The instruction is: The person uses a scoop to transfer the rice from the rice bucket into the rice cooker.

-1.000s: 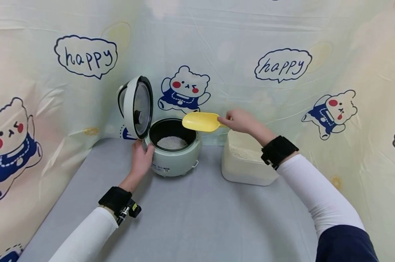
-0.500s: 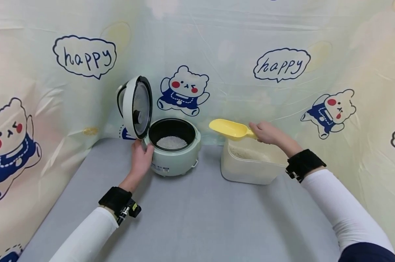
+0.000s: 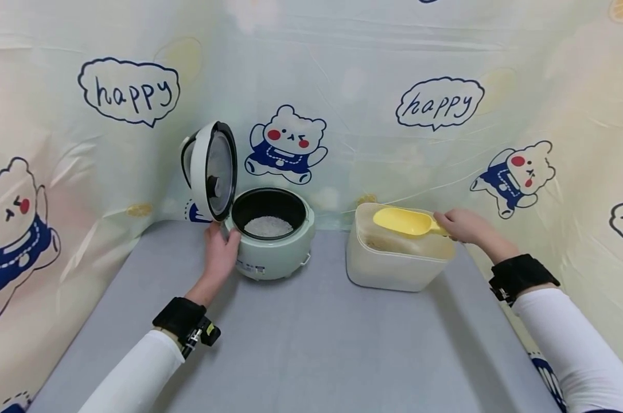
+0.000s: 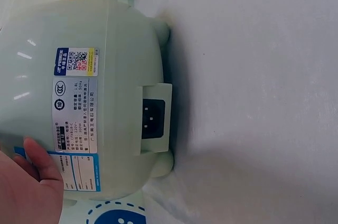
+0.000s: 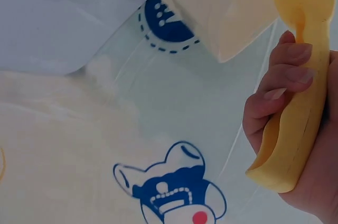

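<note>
In the head view my right hand (image 3: pixel 463 225) grips the handle of a yellow scoop (image 3: pixel 403 221), whose bowl hangs over a cream open-topped container (image 3: pixel 389 269) with grain inside. The right wrist view shows the fingers curled round the scoop's handle (image 5: pixel 301 134). On the left stands a pale green rice cooker (image 3: pixel 275 258), its lid (image 3: pixel 221 172) raised and white rice (image 3: pixel 268 226) in its black pot. My left hand (image 3: pixel 221 249) rests against the cooker's left side below the hinge, fingers extended. Close up, its thumb (image 4: pixel 42 158) lies beside the labels on the cooker's wall.
Both vessels stand towards the back of a grey-covered table (image 3: pixel 311 344), with a gap between them. A patterned curtain (image 3: pixel 342 74) with bears and "happy" bubbles hangs right behind. A power socket (image 4: pixel 153 119) sticks out low on the cooker's side.
My right hand has carried the scoop rightward from beside the cooker's pot to over the container, and lowered it. The scoop's open side has turned upward. My left hand keeps its place.
</note>
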The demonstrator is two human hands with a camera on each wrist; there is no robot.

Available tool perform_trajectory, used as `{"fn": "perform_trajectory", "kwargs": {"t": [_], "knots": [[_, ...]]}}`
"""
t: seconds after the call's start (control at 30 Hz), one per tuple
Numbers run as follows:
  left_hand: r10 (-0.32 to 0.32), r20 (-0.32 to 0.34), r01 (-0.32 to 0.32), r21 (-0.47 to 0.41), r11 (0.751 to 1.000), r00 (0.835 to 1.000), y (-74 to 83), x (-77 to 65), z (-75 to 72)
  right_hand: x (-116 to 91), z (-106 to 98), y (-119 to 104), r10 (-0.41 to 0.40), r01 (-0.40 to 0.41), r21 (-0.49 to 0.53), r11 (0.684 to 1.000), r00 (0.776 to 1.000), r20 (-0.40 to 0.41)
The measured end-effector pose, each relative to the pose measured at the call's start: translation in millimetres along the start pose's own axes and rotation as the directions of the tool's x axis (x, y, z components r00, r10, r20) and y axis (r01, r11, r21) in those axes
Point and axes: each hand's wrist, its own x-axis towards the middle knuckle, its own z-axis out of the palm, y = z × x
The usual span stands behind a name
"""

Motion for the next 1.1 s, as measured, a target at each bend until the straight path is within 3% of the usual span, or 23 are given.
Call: {"fn": "perform_trajectory", "kwargs": {"t": [0.2,0.37,0.53,0.77,0.87,1.1], "knots": [[-0.016,0.005,0.016,0.006,1.000,1.000,-1.3,0.3,-2.0,-4.4,-4.4,4.1,-0.045,0.031,-0.208,0.978,0.997,-0.063],[-0.026,0.016,0.026,-0.003,1.000,1.000,-1.3,-0.8,-3.5,-7.0,-2.7,-8.9,-0.084,0.030,-0.425,0.905,0.990,-0.110],[-0.026,0.018,0.026,0.010,1.000,1.000,-0.9,-0.7,-3.1,-6.3,-2.4,-21.1,-0.076,-0.003,-0.533,0.846,0.989,-0.127],[-0.023,0.016,0.023,0.002,1.000,1.000,-0.7,1.2,-2.7,-1.8,2.3,-29.6,-0.045,-0.035,-0.685,0.728,0.994,-0.099],[-0.020,0.013,0.020,0.011,1.000,1.000,-0.7,1.1,-2.2,-1.2,7.5,-28.8,-0.041,-0.031,-0.686,0.727,0.995,-0.089],[-0.026,0.022,0.026,0.019,0.999,0.999,1.7,-0.6,-1.1,1.9,14.4,-20.8,-0.017,-0.041,-0.596,0.802,0.996,-0.091]]}}
